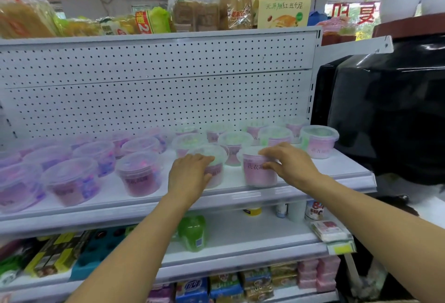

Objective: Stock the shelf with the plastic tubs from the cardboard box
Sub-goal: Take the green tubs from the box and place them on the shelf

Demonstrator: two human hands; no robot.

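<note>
Two hands are working at the front of the white shelf (301,183), each on its own plastic tub. Left hand (189,173) is lying over the lid and near side of the left tub (215,161), fingers curling round it; right hand (290,164) is gripping the right tub (258,170) from its right side, fingers over the lid rim and thumb against the pink label. Both tubs are standing upright near the shelf's front lip, just beside each other, with more green-filled tubs (319,141) ranked behind and to the right. To the left, purple-filled tubs (139,173) are filling that half of the shelf in rows. Cardboard box is not showing in this view. Judging the step: both tubs are being set down or nudged into line, the shelf already largely stocked. Risks from here: both tubs are sitting close to the front edge, so a careless release or a sleeve catching could be tipping one off onto the lower shelves (240,232). Pushing them back too hard could be knocking the rear row against the pegboard back panel (156,85). Lids are looking thin; squeezing could be popping one loose.
</note>
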